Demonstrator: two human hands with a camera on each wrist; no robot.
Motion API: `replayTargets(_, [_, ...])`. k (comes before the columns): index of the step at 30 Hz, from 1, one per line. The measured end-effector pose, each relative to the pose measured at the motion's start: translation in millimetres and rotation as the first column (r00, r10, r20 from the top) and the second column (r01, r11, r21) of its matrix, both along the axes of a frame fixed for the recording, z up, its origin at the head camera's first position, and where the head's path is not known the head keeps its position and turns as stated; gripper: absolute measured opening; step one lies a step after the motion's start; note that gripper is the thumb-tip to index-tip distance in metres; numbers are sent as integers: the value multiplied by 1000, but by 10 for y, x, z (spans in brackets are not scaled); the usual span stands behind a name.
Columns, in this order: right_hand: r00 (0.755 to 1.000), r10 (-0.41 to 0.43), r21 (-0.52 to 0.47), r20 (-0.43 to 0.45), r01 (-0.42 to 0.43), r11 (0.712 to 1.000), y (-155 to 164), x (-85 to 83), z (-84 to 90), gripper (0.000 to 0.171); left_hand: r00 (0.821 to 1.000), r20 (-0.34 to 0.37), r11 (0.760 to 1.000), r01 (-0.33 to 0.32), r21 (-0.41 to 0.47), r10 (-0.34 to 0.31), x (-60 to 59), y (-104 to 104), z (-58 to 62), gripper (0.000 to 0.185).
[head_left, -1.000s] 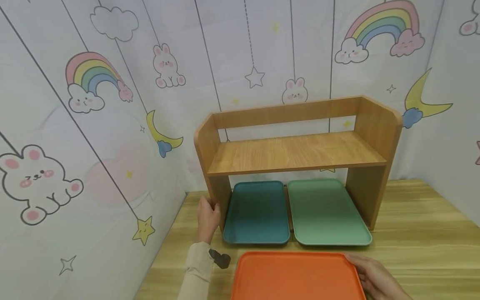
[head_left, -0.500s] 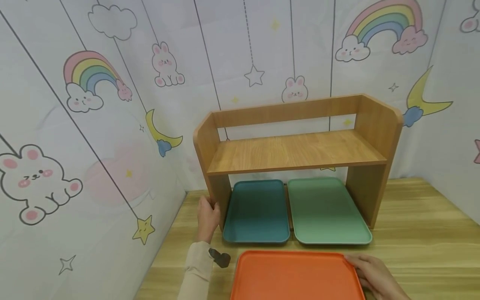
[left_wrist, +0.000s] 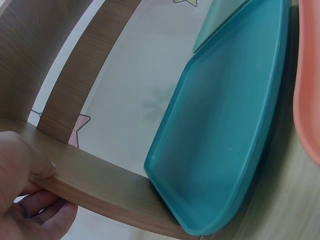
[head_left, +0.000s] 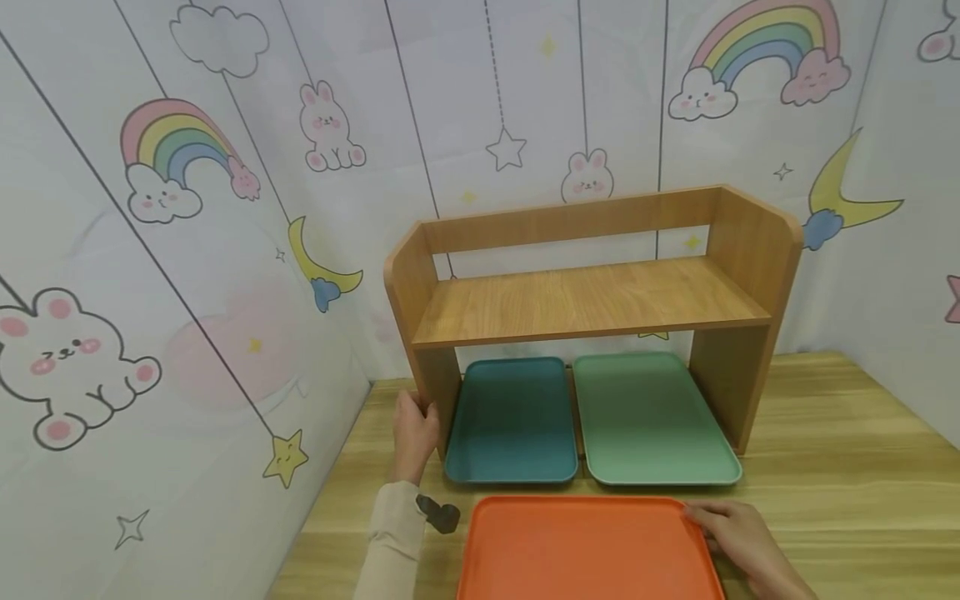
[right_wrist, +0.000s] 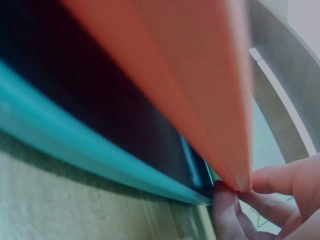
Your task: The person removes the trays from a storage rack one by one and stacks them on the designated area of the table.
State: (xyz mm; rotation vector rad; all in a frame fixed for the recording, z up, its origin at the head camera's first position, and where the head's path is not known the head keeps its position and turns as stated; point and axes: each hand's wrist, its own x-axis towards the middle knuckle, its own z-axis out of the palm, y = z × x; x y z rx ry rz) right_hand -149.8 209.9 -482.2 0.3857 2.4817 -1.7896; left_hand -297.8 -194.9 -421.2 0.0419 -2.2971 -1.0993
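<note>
My left hand [head_left: 415, 435] grips the front edge of the left side panel [left_wrist: 115, 192] of a wooden desk shelf [head_left: 592, 302], thumb on the inner face and fingers curled round the outside. My right hand [head_left: 738, 537] pinches the far right corner of an orange tray [head_left: 585, 550], with the thumb and fingers around its rim in the right wrist view. The near part of that tray is cut off in the head view. A teal rim [right_wrist: 95, 150] shows below the orange tray in the right wrist view.
Under the shelf board lie a blue-teal tray [head_left: 513, 421] at left and a light green tray [head_left: 656, 421] at right, their front ends jutting out. All stands on a wood-grain table [head_left: 840, 475]. Printed cloth walls [head_left: 225, 292] enclose the back and sides.
The head view has shifted slightly. My right hand and the orange tray's far right corner have moved a little left; my left hand stays on the side panel.
</note>
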Motion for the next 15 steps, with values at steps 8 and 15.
replayTargets(8, [1000,9,1,15,-9,1000,11,-22,-17,38,1000,-13,1000,-2,-6,2,-8,4,0,13])
replayTargets(15, [1000,10,5,11,-10,1000,22,-36,-47,36,1000,-7,1000,1,-7,-1,-5,0,-7,12])
